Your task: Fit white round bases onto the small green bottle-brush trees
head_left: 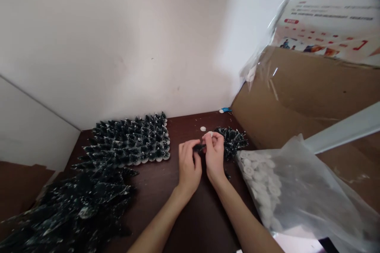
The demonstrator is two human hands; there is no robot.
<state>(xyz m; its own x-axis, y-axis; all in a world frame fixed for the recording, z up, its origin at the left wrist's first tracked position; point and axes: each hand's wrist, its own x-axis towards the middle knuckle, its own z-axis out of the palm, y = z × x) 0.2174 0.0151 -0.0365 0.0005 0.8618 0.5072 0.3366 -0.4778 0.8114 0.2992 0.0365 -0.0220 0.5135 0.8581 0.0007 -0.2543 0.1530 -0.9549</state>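
Note:
My left hand [189,166] pinches a small dark green bottle-brush tree [198,148] over the dark brown table [190,213]. My right hand [214,154] is closed too, its fingertips holding a small white round base [210,134] at the tree's end. Both hands meet at the middle of the table. A small heap of loose dark trees [233,140] lies just right of my right hand. One loose white base [203,129] lies on the table just beyond my fingers.
Rows of standing finished trees [133,140] fill the left back of the table, with a bigger pile of trees [74,205] at front left. A clear plastic bag of white bases [267,185] lies to the right. Cardboard [297,99] leans behind it. A white wall [133,47] closes the back.

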